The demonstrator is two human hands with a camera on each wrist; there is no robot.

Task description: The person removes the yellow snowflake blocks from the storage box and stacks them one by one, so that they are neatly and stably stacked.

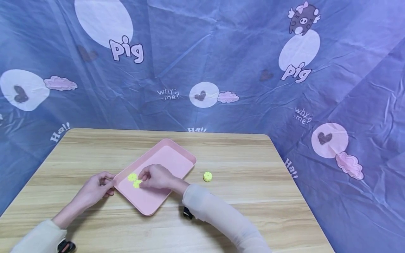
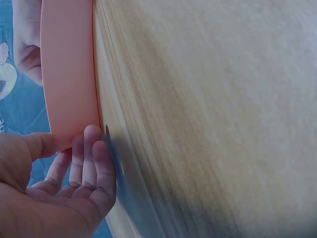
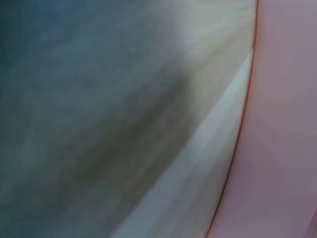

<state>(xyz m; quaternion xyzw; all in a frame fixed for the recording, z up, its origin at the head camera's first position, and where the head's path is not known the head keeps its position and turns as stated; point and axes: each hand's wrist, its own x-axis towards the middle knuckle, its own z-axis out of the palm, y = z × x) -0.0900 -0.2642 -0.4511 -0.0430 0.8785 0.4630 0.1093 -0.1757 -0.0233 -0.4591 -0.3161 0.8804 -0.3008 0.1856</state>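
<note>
A pink rectangular tray [image 1: 177,165] lies slanted on the wooden table. My left hand [image 1: 96,188] grips its left corner; in the left wrist view the thumb is on the tray wall [image 2: 69,74] and the other fingers [image 2: 105,168] curl at the outside corner. My right hand [image 1: 157,176] reaches over the tray, thumb and fingers curled at a small yellow flower-shaped piece [image 1: 137,183], pinching its edge. A second yellow flower-shaped piece [image 1: 132,177] lies right beside it on the tray floor. The right wrist view shows only the tray [image 3: 282,119] and blurred table, no fingers.
Right of the tray, another yellow flower-shaped piece [image 1: 207,176] sits on the wooden table [image 1: 240,196]. A blue printed cloth [image 1: 177,63] hangs behind the table and along its sides. The right sleeve [image 1: 218,214] crosses the table's front part.
</note>
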